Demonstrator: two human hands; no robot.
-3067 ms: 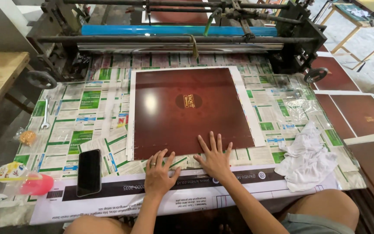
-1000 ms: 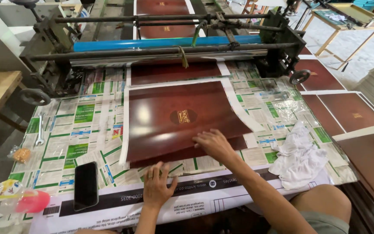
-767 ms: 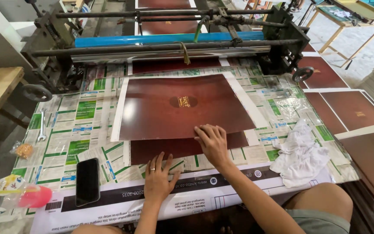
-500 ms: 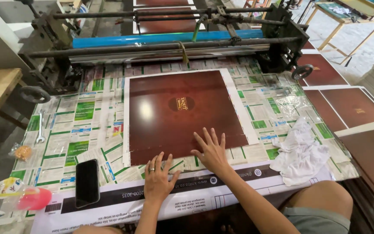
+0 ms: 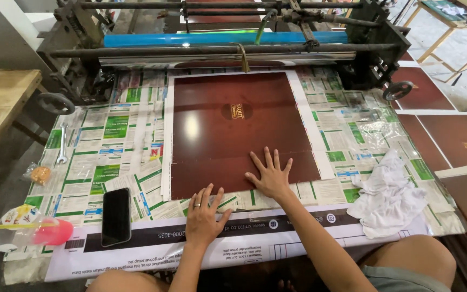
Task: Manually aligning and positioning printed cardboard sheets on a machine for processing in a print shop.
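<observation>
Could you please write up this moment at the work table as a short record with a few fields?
Setting: table covered in newspaper, roller machine at its far edge
Left hand: flat, fingers spread, at the near edge of the brown sheet
Right hand: flat on the brown sheet
Nearby left: phone, spanner, plastic cup
Nearby right: white rag

Print workshop: roller machine (image 5: 233, 46) (w/ printed sheets (image 5: 463, 138)).
</observation>
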